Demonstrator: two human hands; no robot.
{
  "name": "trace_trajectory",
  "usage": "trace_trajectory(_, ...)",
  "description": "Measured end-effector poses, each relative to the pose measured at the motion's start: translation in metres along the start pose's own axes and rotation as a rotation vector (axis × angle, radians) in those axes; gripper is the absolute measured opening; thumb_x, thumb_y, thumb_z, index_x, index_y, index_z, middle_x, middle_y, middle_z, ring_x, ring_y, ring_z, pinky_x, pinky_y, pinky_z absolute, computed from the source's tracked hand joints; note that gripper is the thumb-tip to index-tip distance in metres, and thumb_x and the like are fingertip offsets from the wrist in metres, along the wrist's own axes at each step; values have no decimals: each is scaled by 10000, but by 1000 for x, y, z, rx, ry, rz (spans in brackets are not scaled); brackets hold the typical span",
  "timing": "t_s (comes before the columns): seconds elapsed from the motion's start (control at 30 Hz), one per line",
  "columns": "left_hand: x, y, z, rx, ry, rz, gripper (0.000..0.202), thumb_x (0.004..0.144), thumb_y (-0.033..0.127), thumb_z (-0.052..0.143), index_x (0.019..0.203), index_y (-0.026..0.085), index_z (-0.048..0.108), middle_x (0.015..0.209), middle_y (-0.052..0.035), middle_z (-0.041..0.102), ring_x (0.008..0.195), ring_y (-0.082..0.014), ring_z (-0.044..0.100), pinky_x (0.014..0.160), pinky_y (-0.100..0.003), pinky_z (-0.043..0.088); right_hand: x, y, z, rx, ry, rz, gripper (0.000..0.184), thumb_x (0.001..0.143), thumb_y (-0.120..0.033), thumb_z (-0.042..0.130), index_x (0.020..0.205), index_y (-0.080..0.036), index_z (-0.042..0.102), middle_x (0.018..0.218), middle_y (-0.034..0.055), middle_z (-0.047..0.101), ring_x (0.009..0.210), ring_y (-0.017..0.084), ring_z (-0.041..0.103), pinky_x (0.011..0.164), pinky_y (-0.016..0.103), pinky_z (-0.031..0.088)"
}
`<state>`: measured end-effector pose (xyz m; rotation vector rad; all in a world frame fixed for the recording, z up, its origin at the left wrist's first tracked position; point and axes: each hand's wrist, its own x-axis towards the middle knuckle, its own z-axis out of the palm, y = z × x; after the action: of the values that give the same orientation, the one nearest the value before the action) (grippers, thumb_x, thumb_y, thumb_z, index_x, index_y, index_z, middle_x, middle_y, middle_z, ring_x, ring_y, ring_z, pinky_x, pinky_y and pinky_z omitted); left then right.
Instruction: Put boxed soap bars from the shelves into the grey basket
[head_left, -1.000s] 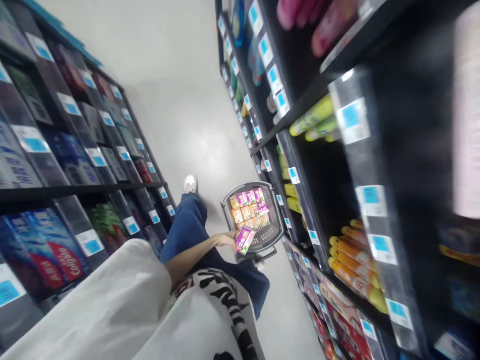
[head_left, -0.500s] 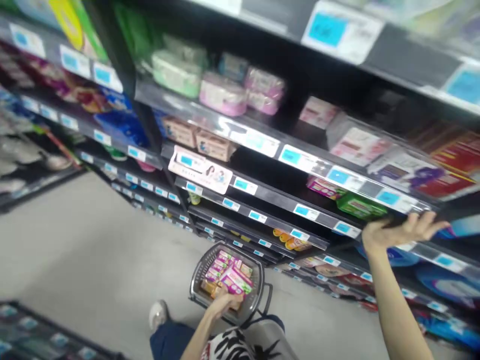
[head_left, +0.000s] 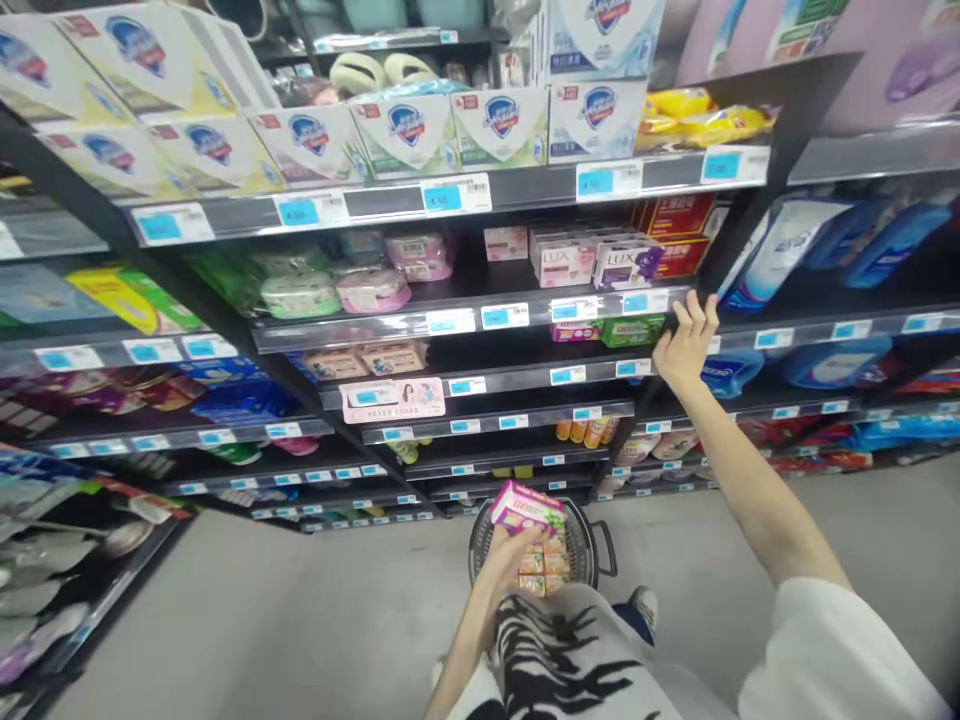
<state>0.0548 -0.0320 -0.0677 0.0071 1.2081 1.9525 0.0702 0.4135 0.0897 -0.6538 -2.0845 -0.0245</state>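
My left hand (head_left: 508,553) is closed around a pink and green box (head_left: 527,508), held up over a grey shopping basket (head_left: 585,545) on the floor in front of me. The basket holds several similar small boxes (head_left: 541,572). My right hand (head_left: 685,342) is raised with its fingers spread, touching the front edge of a shelf (head_left: 600,306) that carries pink and white LUX soap boxes (head_left: 592,262). Nothing is in that hand.
Black store shelving with blue price tags fills the view. White soap cartons (head_left: 409,125) line the top shelf, wipes packs (head_left: 337,290) sit below, blue refill pouches (head_left: 825,240) are at right. Grey floor (head_left: 262,610) stretches at left. Kitchen utensils (head_left: 67,540) hang at far left.
The view has swung from the aisle to face the shelves squarely. My left hand has lifted the pink box up from the basket. My right hand has moved up to the soap shelf edge.
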Motion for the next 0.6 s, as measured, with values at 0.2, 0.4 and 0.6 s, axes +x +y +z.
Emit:
trace_trajectory(0.2,-20,3,38,-124,-12,49,764,512,345,1033,1163,272,640,1064,-50,773,1062,-261,749,1054,-431,552,-35,-61,-72,251,-91,84,405,948,-290,554,1323,-159,632,1600,169,447,1528,351,357,1270,629,271)
trace_trajectory(0.4,-45,4,50,-116,-36,70,666,571,381,1020,1103,233,649,1123,-77,771,1103,-271,741,1047,-435,543,-184,-158,-130,1005,-516,287,369,1056,-541,515,1197,-256,700,1364,99,661,1282,269,629,1038,443,576)
trace_trajectory(0.6,-61,7,47,208,-40,243,524,720,457,931,1108,195,696,1155,-119,775,1113,-304,731,1037,-430,551,-275,-203,-133,1007,-665,290,514,1050,-540,533,1510,-309,539,1595,88,478,1497,281,437,1290,535,324)
